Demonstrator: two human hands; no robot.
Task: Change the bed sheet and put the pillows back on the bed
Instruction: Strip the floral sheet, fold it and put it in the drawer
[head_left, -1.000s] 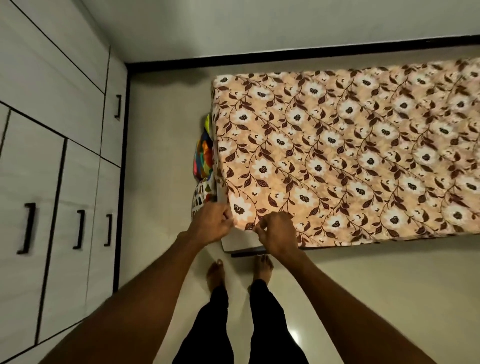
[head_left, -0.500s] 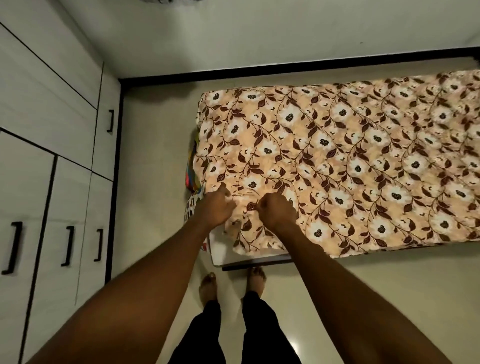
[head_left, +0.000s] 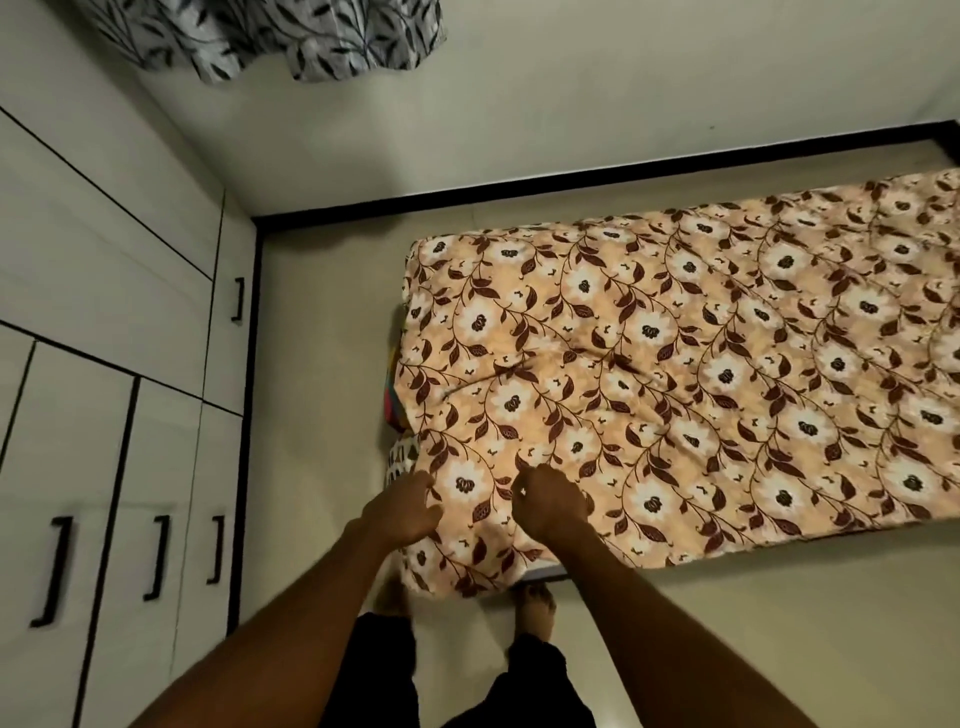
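A: Where have we got the bed sheet (head_left: 675, 374)?
B: Spread over the mattress (head_left: 544, 571), its near corner hanging off the end; our left hand (head_left: 402, 512) and right hand (head_left: 550, 501) both curl into the cloth there, close together.
A: How will it handle?
B: Light, soft, limp — it wrinkles and slides, we judge. Best to take the hem at the corner, hands wider apart, and pull it taut.

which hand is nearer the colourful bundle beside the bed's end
Left. The left hand is at the bed sheet corner next to the colourful bundle; the right hand is farther in on the sheet.
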